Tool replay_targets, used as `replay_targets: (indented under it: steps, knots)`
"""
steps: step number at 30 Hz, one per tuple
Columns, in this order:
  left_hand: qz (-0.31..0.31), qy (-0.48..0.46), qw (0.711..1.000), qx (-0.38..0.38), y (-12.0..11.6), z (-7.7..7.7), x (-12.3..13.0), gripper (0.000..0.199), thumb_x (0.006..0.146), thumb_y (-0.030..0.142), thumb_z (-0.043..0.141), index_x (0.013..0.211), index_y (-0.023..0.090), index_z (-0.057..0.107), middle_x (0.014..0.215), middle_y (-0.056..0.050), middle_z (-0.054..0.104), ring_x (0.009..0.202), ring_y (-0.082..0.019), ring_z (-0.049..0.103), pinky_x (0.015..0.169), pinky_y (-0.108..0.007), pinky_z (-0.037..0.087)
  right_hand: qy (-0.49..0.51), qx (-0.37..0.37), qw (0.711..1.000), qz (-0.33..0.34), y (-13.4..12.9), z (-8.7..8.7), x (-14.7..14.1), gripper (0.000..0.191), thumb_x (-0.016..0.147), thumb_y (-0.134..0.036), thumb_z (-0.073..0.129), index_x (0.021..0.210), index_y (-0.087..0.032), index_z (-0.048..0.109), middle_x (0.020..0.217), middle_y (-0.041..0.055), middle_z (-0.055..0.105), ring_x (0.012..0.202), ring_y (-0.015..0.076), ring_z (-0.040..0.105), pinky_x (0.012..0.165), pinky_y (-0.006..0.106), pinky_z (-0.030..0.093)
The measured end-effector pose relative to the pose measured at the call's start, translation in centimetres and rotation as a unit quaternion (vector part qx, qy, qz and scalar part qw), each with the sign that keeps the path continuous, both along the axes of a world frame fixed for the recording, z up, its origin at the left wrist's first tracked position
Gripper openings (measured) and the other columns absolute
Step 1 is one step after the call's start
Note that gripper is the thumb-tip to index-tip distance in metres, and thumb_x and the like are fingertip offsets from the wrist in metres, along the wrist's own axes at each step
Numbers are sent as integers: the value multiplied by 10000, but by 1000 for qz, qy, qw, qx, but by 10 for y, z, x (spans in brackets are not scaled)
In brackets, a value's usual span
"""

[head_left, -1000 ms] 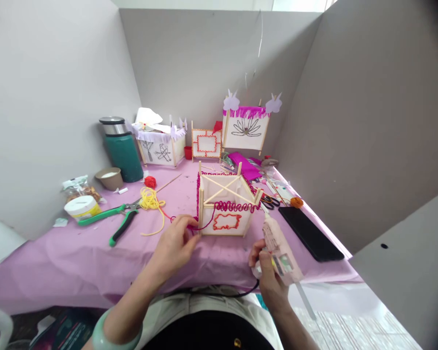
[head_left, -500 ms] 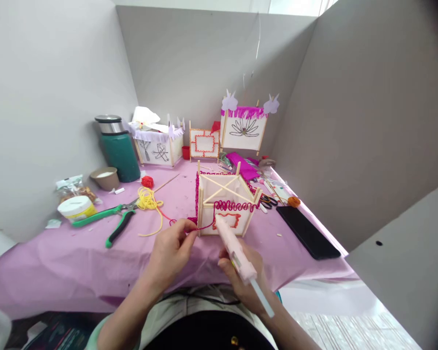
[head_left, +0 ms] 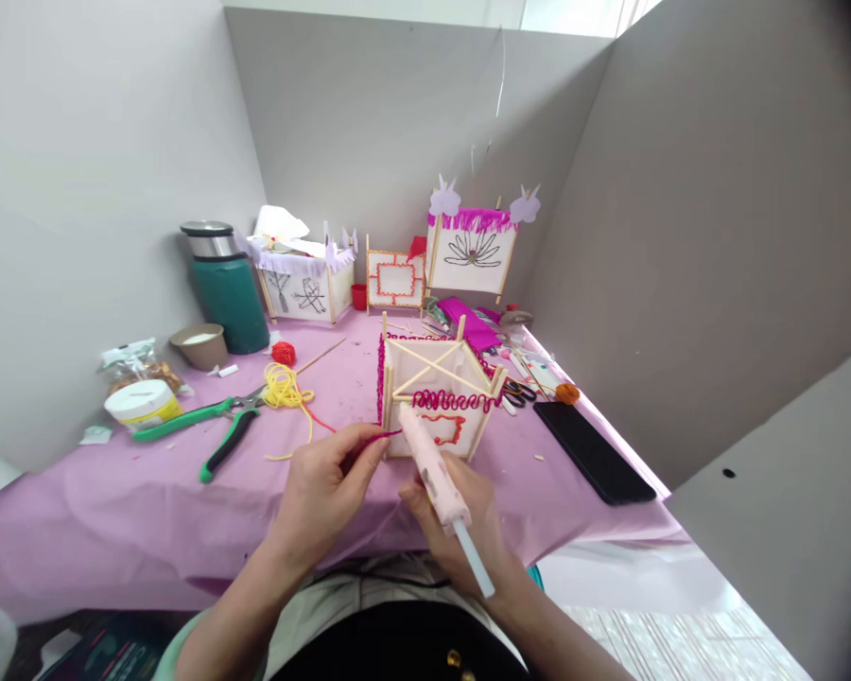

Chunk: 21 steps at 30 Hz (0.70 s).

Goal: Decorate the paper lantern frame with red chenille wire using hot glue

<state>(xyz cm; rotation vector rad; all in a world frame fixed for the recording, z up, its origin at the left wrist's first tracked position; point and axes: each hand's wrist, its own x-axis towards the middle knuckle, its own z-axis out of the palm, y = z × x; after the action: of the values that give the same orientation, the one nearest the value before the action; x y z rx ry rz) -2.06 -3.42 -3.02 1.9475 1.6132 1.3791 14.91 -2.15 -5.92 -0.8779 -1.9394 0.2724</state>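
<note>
While my left fingers (head_left: 358,436) pinch magenta yarn (head_left: 394,433), right fingers (head_left: 416,496) clasping glue gun (head_left: 431,470): nozzle (head_left: 404,411) best kept steady, close.

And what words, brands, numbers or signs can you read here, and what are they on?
Nothing is legible enough to quote.
Dark printed item, lower left: lettering too blurred to read.
White tub, yellow label: too small to read.
Clear bag: any print too small to read.

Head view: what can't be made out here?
Head view, every item:
Orange outline: left part hidden by the glue gun.
Right hand: some fingers hidden behind the gun.
Nozzle: too small to tell whether it touches the box.
Dark printed item: lettering blurred, bottom edge cuts it.
</note>
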Motion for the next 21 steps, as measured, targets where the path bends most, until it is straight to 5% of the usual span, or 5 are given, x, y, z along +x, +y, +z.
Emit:
replay_targets:
  steps: [21]
  knots:
    - [1, 5, 999, 40, 2, -2, -1, 182, 888, 270, 553, 954, 183, 698, 784, 0, 740, 653, -114, 673, 591, -191, 502, -25, 4, 1000, -12, 1, 4, -8, 356, 961, -455, 428, 762, -182, 539, 673, 34, 590, 567, 157, 560, 526, 246, 421]
